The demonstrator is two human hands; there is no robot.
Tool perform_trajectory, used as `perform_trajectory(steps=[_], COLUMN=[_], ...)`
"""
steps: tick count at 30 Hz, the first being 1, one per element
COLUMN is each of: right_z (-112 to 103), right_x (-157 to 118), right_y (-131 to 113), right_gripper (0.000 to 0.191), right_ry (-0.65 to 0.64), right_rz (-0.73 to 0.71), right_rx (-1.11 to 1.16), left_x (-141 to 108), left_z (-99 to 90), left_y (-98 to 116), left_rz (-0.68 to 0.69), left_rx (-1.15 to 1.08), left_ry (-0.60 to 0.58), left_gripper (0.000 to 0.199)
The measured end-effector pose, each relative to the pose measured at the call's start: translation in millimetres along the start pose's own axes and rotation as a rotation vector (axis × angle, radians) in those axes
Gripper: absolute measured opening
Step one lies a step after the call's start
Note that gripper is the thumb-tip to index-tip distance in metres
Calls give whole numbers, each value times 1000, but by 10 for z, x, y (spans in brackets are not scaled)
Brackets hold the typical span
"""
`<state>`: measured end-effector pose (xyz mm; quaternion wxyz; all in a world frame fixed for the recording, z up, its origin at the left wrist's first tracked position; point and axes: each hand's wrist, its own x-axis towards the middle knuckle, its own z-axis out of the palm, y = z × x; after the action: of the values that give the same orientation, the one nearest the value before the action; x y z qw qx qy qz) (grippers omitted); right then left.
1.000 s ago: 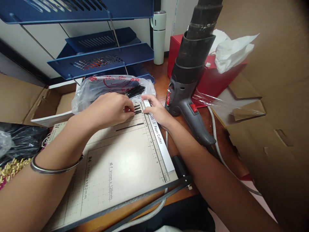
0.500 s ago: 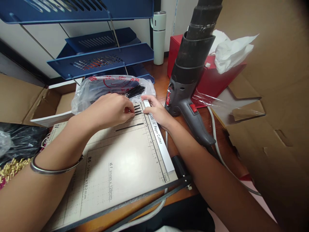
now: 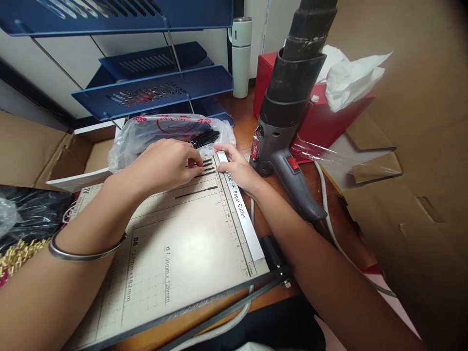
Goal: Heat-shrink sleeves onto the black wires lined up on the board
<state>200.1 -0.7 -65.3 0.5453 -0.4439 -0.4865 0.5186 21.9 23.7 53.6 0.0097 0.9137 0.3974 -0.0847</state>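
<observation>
A paper cutter [image 3: 197,248] with a printed cream board lies in front of me. Along its right side runs a white guide strip [image 3: 241,214] lettered "Paper Cutter". My left hand [image 3: 171,161] is over the far part of the board, thumb and fingertips pinched on a thin black strip [image 3: 209,172]. Other short black strips lie beside it, close to the ruler edge. A longer black strip [image 3: 195,192] rests apart, nearer me. My right hand [image 3: 236,168] grips the far end of the guide strip, thumb on the board side and fingers around the end.
Behind the cutter sits a clear plastic bag [image 3: 127,141] holding black strips. A heat gun [image 3: 281,122] stands on its right, before a red tissue box [image 3: 340,122]. Blue shelves [image 3: 153,92], a pale green tumbler [image 3: 241,63] and cardboard [image 3: 420,170] surround the workspace. A cable [image 3: 329,229] runs at right.
My left hand has shifted very slightly, its knuckles a touch higher. My right hand and the paper cutter have stayed in place.
</observation>
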Motion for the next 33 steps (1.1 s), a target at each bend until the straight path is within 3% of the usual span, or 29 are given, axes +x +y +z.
perform_trajectory(steps=[33], right_z=[10], right_x=[1], right_y=[42], right_gripper=[50], right_ry=[34], right_rz=[-35], right_rx=[-66], left_x=[22], left_z=[66], left_y=[-15], left_rz=[10], left_rx=[-20], left_ry=[12], left_gripper=[36])
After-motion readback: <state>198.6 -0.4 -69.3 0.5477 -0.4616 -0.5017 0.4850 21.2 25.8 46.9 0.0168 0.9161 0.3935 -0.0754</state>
